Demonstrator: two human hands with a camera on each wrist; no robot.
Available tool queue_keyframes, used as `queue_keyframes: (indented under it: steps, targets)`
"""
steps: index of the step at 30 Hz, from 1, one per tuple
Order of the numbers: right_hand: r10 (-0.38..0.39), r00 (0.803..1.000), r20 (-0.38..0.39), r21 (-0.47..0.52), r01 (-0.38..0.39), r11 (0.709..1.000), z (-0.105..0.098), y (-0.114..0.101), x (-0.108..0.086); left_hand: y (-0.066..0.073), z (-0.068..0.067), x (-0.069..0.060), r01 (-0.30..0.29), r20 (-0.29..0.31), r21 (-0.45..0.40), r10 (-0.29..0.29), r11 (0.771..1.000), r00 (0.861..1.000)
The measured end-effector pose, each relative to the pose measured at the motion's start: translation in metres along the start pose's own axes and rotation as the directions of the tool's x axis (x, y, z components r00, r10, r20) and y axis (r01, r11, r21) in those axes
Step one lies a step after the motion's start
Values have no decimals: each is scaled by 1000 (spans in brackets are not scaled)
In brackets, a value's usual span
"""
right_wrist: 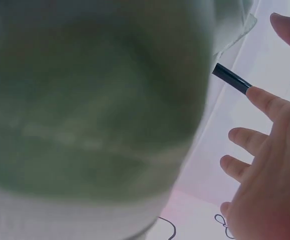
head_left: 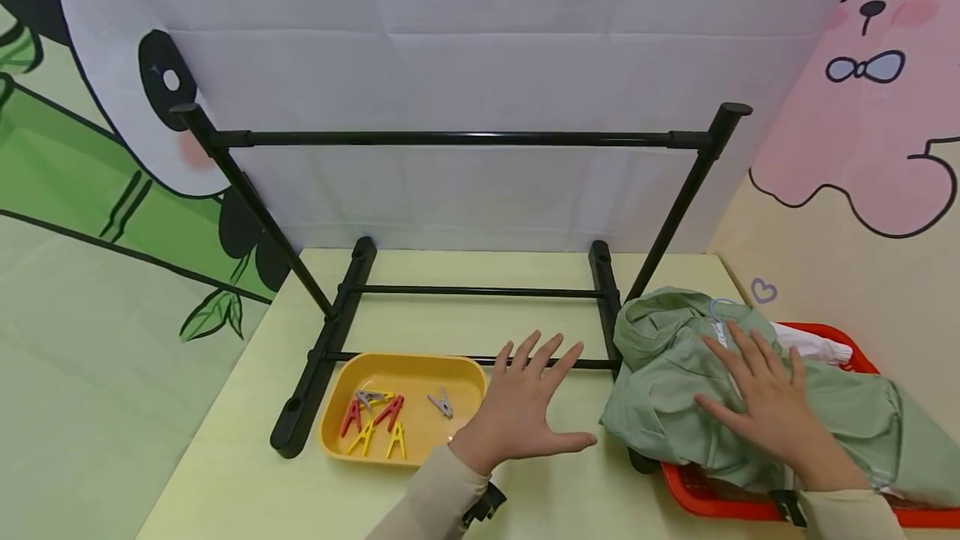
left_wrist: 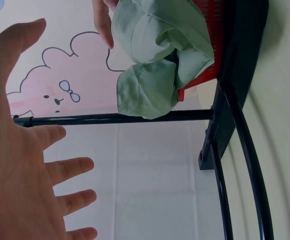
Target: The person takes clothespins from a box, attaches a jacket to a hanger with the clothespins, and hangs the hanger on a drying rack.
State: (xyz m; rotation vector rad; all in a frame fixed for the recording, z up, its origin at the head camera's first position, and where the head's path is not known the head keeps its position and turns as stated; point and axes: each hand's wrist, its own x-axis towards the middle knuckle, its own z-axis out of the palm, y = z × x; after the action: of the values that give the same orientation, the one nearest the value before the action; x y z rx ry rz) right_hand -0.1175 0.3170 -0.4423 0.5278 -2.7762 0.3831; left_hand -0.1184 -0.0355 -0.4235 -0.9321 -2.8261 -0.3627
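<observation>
My left hand (head_left: 525,407) is held with fingers spread over the table, between a yellow tray (head_left: 420,457) and a heap of green clothing (head_left: 667,390). It holds nothing; the left wrist view shows the same spread fingers (left_wrist: 75,170). Above the green garment is my right hand (head_left: 772,407), its fingers apart and gripping nothing. Whether it touches the cloth I cannot tell. The garment lies over a red basket (head_left: 697,502), with part of a light blue hanger (head_left: 720,304) showing at its top. In the right wrist view the green cloth (right_wrist: 94,100) fills the left side, blurred.
A black clothes rack (head_left: 465,138) stands on the pale yellow table (head_left: 480,323), its right foot beside the garment. Red, yellow and grey clothespins (head_left: 390,412) lie in the tray. White cloth (head_left: 813,342) shows in the basket. Walls with cartoon prints rise behind and at right.
</observation>
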Motion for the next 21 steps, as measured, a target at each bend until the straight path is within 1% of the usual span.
queue_keyframes:
  steps: [11, 21]
  targets:
    - [53, 999, 13, -2, -53, 999, -4, 16, -10, 8, 9, 13, -37, -15, 65, 38, 997, 999]
    - [79, 996, 40, -40, -77, 996, -4, 25, -18, 20, 16, 24, -71, -26, 114, 74, 991, 997]
